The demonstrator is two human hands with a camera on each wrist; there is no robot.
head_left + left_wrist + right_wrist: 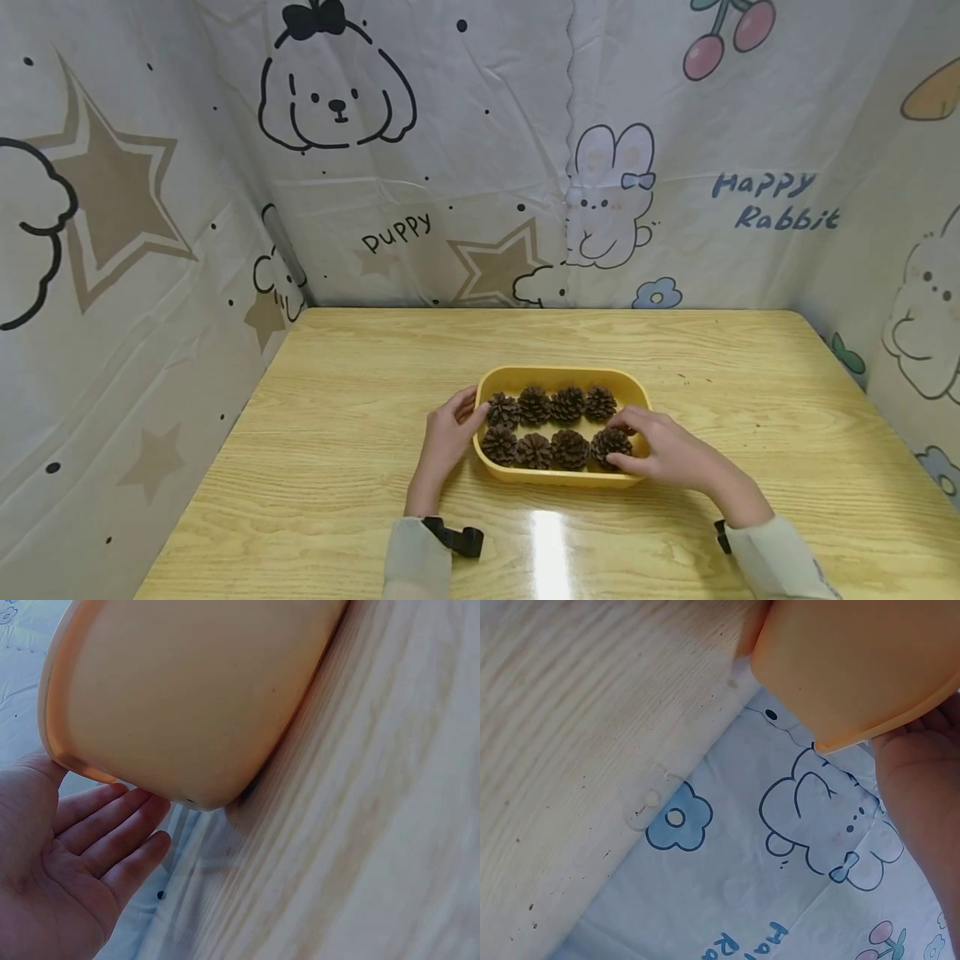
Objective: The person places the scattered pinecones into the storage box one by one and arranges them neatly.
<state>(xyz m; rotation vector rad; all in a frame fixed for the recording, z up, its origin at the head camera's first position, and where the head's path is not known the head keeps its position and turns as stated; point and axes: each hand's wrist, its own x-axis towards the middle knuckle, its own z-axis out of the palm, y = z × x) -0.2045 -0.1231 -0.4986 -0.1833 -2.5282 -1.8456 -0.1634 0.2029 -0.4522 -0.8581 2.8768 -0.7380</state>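
A yellow oval-cornered plastic tub [562, 478] stands on the table with several brown pine cones in it, in two rows: a back row with one cone [567, 405] near its middle and a front row. At the tub's left end my left hand [447, 433] holds the rim, thumb over the edge and fingers against the outside wall; the left wrist view shows those fingers [124, 832] under the rim. My right hand [663, 446] reaches over the right end and grips the front-right pine cone [609, 447] between thumb and fingers. In the right wrist view the tub wall hides its fingertips.
The wood-grain table [337, 400] extends around the tub on all sides. Behind it hangs a white cloth [487, 158] printed with cartoon animals and stars, with more cloth at both sides. A black strap [457, 537] circles the left wrist.
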